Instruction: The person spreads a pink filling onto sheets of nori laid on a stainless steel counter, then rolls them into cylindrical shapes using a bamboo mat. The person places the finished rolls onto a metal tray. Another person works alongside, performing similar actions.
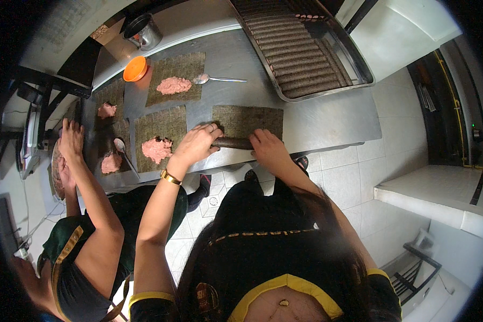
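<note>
Dark green seaweed, a rectangular sheet [248, 120] lying flat on the grey steel surface [327, 115], has its near edge already curled into a tight dark roll [235, 143] a little below the middle of the frame. That roll's long axis runs left to right across the picture, square to the person's forearms, and both hands sit on it from the near side: the left hand [197, 144] is curved over its left end with fingers draped on top and a ring showing, the right hand [268, 148] presses down on its right end with fingers bent over it. Neither is a closed fist; both are cupped on the roll, so they are about equally near it. The unrolled part of the sheet stretches away from the hands toward the upper frame. To the left lie more seaweed sheets, each with a dollop of pink paste [156, 149], one [173, 85] beside a metal spoon [220, 79] and an orange plastic bowl [135, 68]. Upper right holds a steel tray [359, 70] filled with finished dark rolls [298, 51]. At the far left another person's hand [71, 140] rests on the same surface, well apart from the roll.
</note>
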{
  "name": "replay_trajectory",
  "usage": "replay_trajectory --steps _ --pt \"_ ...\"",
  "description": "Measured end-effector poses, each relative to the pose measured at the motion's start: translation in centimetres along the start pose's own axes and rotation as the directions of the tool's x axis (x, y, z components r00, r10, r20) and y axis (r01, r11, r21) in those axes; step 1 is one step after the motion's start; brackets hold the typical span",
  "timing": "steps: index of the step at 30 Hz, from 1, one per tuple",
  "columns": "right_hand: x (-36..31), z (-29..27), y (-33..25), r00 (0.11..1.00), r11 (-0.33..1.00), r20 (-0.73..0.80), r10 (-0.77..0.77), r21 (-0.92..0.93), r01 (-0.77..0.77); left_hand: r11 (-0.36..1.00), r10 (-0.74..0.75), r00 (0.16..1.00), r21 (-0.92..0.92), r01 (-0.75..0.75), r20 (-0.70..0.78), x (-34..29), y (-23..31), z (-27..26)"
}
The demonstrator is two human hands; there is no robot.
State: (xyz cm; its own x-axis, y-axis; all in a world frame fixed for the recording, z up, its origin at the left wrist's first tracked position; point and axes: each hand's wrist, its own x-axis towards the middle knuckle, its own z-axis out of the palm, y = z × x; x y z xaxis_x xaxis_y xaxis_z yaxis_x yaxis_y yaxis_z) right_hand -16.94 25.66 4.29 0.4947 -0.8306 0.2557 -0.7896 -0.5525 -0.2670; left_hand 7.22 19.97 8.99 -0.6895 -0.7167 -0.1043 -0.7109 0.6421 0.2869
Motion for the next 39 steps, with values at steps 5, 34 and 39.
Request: replay_trajectory --steps 5,34,39 --pt "0.9 1.3 -0.7 0.997 1.0 0.073 0.004 -0.012 -0.003 0.999 -0.047 0.996 -0.004 0.047 0.07 0.2 0.1 -0.3" --pt "-2.1 -0.5 2.4 0.976 0.985 0.139 0.169 0.006 -0.172 1.0 -0.014 1.0 0.013 0.014 -0.009 1.1 2.2 0.6" --pt "-1.8 -1.5 3.0 0.981 0.987 0.105 0.161 -0.018 -0.16 0.999 -0.048 0.999 0.016 0.048 -0.01 0.7 2.4 0.5"
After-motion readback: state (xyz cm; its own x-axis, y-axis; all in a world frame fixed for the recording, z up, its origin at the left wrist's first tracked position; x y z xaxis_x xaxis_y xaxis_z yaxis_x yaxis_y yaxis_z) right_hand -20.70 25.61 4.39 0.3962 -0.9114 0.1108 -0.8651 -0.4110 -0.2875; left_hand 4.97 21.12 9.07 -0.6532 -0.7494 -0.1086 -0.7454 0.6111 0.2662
